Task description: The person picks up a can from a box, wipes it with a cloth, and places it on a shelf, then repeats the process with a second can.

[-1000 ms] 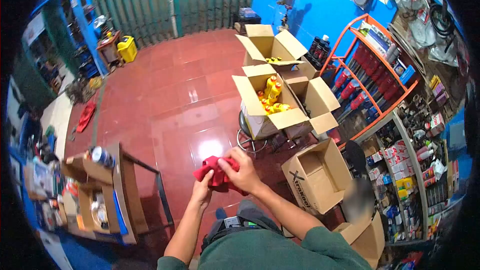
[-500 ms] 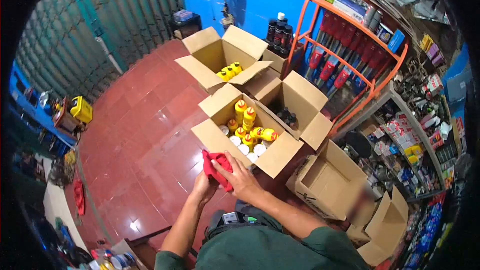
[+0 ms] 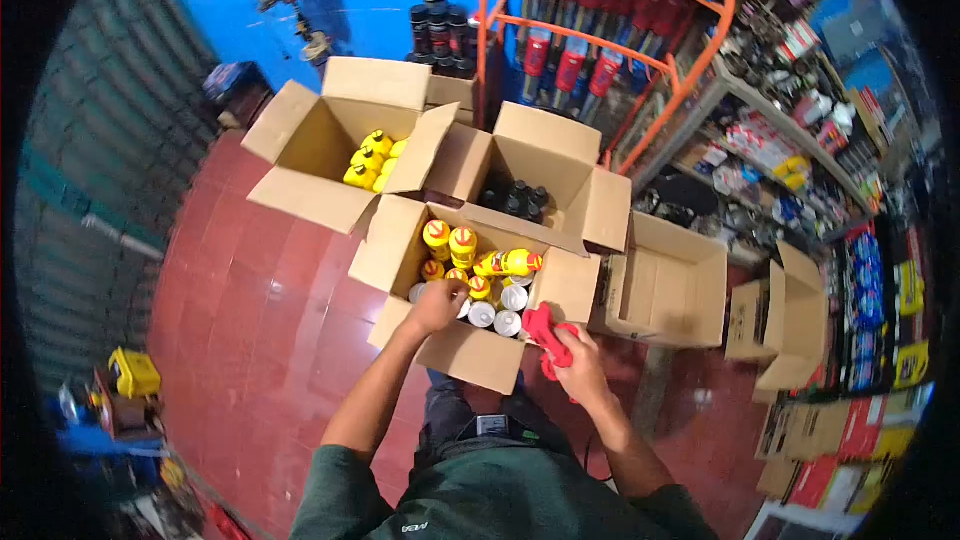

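Orange rack (image 3: pixel 640 50) of red-capped tubes at the back; in front of it, on the red tiled floor (image 3: pixel 250 330), a cluster of open cardboard boxes, the nearest box (image 3: pixel 450 355) packed with yellow bottles (image 3: pixel 450 245) and white-capped ones. Left hand (image 3: pixel 438 305) reaches into that box, fingers curled over a bottle top, grip not clear. Right hand (image 3: pixel 578 360) closed around a red rag (image 3: pixel 540 325) at the box's right edge.

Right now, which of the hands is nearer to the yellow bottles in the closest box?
Left. The left hand reaches into the box, right at the yellow bottles. The right hand holds a red rag at the box's right edge.
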The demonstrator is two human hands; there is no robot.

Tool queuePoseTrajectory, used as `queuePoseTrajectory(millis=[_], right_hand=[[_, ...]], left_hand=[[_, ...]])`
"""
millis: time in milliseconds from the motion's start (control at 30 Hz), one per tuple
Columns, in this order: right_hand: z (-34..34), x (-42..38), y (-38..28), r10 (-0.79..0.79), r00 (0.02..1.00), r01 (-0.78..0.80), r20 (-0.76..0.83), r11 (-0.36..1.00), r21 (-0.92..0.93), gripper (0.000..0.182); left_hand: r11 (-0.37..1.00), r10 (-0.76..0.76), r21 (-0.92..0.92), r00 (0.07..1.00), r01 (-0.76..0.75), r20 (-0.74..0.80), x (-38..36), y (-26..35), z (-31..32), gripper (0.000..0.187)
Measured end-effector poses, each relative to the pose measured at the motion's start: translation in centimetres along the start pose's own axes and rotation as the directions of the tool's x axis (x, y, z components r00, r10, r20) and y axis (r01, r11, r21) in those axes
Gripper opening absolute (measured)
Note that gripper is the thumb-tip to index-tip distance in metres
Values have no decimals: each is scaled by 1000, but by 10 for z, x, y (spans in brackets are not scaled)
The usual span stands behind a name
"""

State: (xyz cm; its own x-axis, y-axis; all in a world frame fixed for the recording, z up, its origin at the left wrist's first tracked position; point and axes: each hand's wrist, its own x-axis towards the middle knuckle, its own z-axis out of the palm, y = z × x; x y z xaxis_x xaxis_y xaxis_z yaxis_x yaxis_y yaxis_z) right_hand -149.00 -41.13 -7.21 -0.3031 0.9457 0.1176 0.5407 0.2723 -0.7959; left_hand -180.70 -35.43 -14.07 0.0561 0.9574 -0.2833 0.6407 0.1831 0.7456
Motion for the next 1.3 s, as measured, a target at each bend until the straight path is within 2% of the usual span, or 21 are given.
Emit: queuePoseTrajectory(millis=[67, 100, 167, 300, 333, 367, 433, 500, 567, 633, 667, 767, 800, 833, 900, 933, 967, 1067, 1100, 1233, 1300], right_hand=[[14, -15, -3, 113, 993, -112, -35, 993, 35, 38], [22, -22, -6, 188, 981, -185, -38, 980, 79, 39], [40, -30, -14, 217, 972, -216, -91, 976, 16, 39], [65, -31, -34, 216, 952, -235, -216, 970, -67, 40], [69, -29, -38, 234, 943, -256, -238, 965, -66, 41], [72, -27, -40, 241, 937, -266, -253, 961, -69, 41], [77, -26, -40, 179, 946, -222, -271, 965, -140, 41], [78, -25, -43, 201, 940, -251, -276, 955, -160, 42], [79, -24, -45, 217, 935, -273, -280, 945, -180, 42], [81, -26, -43, 211, 939, -265, -272, 948, -179, 45], [82, -27, -40, 212, 938, -271, -274, 942, -197, 47], [81, -29, -39, 243, 933, -303, -264, 928, -218, 47], [81, -30, -38, 241, 935, -299, -261, 930, -212, 47], [80, -31, -36, 227, 938, -285, -261, 935, -212, 47], [79, -31, -30, 200, 946, -256, -256, 944, -208, 47], [80, -33, -27, 209, 943, -264, -258, 943, -202, 46], [80, -33, -25, 218, 941, -272, -258, 942, -196, 44], [72, -30, -33, 261, 935, -306, -239, 936, -176, 43], [70, -27, -29, 247, 941, -290, -233, 941, -172, 43], [45, -2, -30, 201, 898, -243, -392, 968, -59, 39], [28, 19, -47, 200, 868, -237, -454, 971, -25, 36]], left_hand=[[928, -87, 369, 992, 49, 88, 23, -11, -20, 30], [877, -202, 454, 978, 160, 46, 30, -13, -23, 30], [796, -243, 596, 958, 108, 150, 49, -34, -27, 33], [712, -298, 701, 923, 44, 245, 77, -81, -1, 40], [686, -317, 722, 931, 92, 182, 88, -108, 21, 42], [660, -332, 738, 936, 140, 119, 90, -102, 21, 44], [635, -345, 768, 920, 84, 185, 98, -98, 23, 41], [600, -425, 799, 834, -32, 352, 106, -102, 24, 61], [573, -391, 820, 884, 15, 257, 111, -124, 44, 50], [437, -353, 886, 877, -154, 327, 114, -128, 45, 41], [405, -331, 903, 897, -144, 292, 112, -124, 45, 37], [378, -228, 893, 911, -242, 344, 109, -113, 35, 41], [297, -104, 905, 932, -305, 348, 103, -110, 31, 55], [293, -109, 909, 935, -295, 339, 96, -89, 15, 55], [380, -163, 844, 871, -378, 464, 81, -26, -30, 65], [395, -63, 830, 889, -394, 453, 74, -15, -44, 63], [394, -69, 838, 897, -378, 437, 68, 0, -61, 63], [557, 56, 746, 913, -364, 403, 49, 51, -118, 56], [589, 108, 724, 923, -359, 370, 55, 43, -128, 63], [766, 353, 423, 867, -484, 352, 29, 101, -190, 61], [778, 442, 336, 842, -531, 308, 23, 115, -197, 53]])
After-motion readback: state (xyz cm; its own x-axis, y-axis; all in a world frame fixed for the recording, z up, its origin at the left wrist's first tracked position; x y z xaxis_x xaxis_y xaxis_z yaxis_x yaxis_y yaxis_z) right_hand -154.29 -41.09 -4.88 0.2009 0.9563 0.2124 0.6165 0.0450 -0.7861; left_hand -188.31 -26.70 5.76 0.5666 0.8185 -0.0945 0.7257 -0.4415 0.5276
